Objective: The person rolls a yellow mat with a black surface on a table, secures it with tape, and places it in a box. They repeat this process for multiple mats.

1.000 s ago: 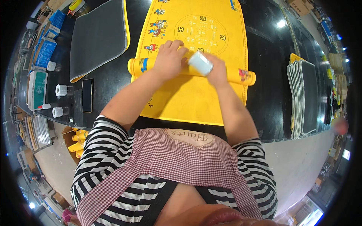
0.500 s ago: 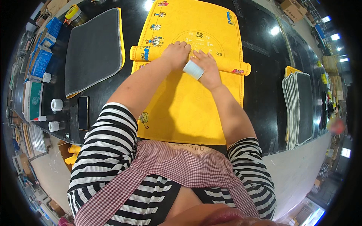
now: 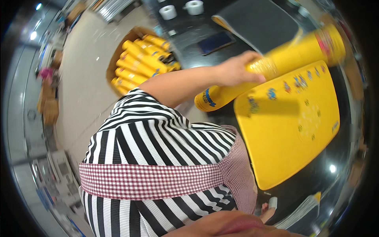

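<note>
My left hand [image 3: 241,70] is closed round a rolled yellow mat [image 3: 296,55], gripping it near the middle beside a shiny clear band. The roll is tilted and slightly blurred, raised over the table's left side, and its shadow falls on a flat yellow mat [image 3: 284,146] with small cartoon figures along one edge. Low in the picture, only part of my right hand [image 3: 265,209] shows, with a pale tape roll [image 3: 272,203] held at its fingers. That hand is close to the table's near edge, apart from the flat mat.
A cardboard box [image 3: 112,73] full of rolled yellow mats stands on the floor to the left. On the black table lie a phone [image 3: 215,42], a large dark grey mat [image 3: 262,23] and two white rolls, one of them here [image 3: 167,12]. A mat stack [image 3: 298,211] sits at lower right.
The view has swung left toward the box. The half-rolled mat that both hands pressed is gone from there; my left hand now holds a full roll, and my right hand has drawn away.
</note>
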`<state>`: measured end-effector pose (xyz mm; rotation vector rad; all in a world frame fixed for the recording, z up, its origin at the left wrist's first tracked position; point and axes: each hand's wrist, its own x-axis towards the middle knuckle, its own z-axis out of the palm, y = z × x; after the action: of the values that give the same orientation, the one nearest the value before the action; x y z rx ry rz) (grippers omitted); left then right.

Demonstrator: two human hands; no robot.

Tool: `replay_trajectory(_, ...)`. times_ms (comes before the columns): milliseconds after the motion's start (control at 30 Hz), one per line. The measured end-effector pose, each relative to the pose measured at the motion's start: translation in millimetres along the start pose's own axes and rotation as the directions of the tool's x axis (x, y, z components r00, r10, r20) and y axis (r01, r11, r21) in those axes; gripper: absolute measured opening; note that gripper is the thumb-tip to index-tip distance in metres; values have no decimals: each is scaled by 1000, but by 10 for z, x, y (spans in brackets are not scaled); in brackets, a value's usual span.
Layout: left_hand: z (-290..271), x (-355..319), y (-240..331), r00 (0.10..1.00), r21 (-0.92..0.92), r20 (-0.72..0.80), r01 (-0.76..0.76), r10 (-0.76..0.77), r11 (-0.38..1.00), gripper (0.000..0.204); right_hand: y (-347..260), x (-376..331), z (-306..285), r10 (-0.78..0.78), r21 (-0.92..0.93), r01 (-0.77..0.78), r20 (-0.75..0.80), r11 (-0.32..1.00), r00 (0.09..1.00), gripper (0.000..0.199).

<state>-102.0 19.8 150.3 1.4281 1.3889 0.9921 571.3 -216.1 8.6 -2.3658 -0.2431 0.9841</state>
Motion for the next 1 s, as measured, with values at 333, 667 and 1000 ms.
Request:
replay_trajectory(333,-2556,-2346,-2222,130,-77,-986,227,-108,971,100,-506,-84,502,-77,-188,84,40,979,996,46)
replay_trajectory(667,-1591,-1808,-4086,764,479,-443,645,-470,596,78,531,375,-1004,-237,513,120,168,850,957,40)
replay_trajectory(1000,-569,-959,-1713,367,741,-652,122,664,660,43,850,-604,-432,-658,384,564,177,731,732,85)
